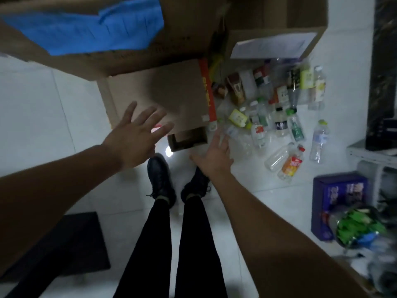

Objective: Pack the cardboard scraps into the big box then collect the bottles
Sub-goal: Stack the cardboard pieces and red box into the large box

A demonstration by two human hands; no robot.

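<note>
Matt cardboard flap (159,93), glossy tile floor (32,117)

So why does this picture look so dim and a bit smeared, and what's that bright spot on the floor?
Head view: the room is dim, so the arms and black trousers go dark; the bright spot is glare on the glossy floor tiles; both open hands, left hand and right hand, and the bottles look soft; the wide lens bends the edges.

Both hands, left hand (137,138) and right hand (214,153), spread empty above flattened cardboard (159,93), bottles (279,117) perhaps plastic, alongside.
</note>
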